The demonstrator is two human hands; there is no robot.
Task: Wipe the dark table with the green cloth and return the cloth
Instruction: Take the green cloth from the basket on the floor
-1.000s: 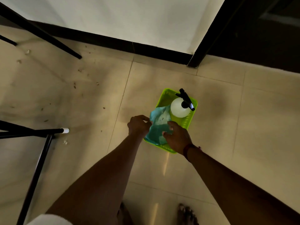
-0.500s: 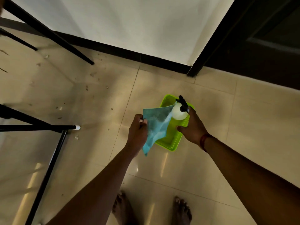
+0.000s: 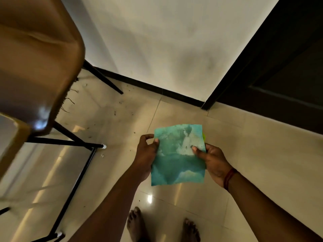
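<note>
A green cloth (image 3: 178,156) with pale stained patches is spread out flat in the air in front of me, above the tiled floor. My left hand (image 3: 146,154) pinches its left edge near the top. My right hand (image 3: 212,158) grips its right edge, thumb on the front face. The cloth hides nearly all of the lime-green basket (image 3: 204,136); only a sliver shows at the cloth's upper right edge. The dark table is not in view.
A brown chair (image 3: 37,63) with black metal legs (image 3: 73,175) fills the upper left, close to my left arm. A white wall and black skirting lie ahead, a dark door frame (image 3: 248,58) at the right. My bare feet (image 3: 138,224) stand on glossy beige tiles with scattered crumbs.
The cloth came out of the basket in my left hand. My right hand left the spray bottle and took the cloth's right edge. Both hands rose, and the view tilted up.
</note>
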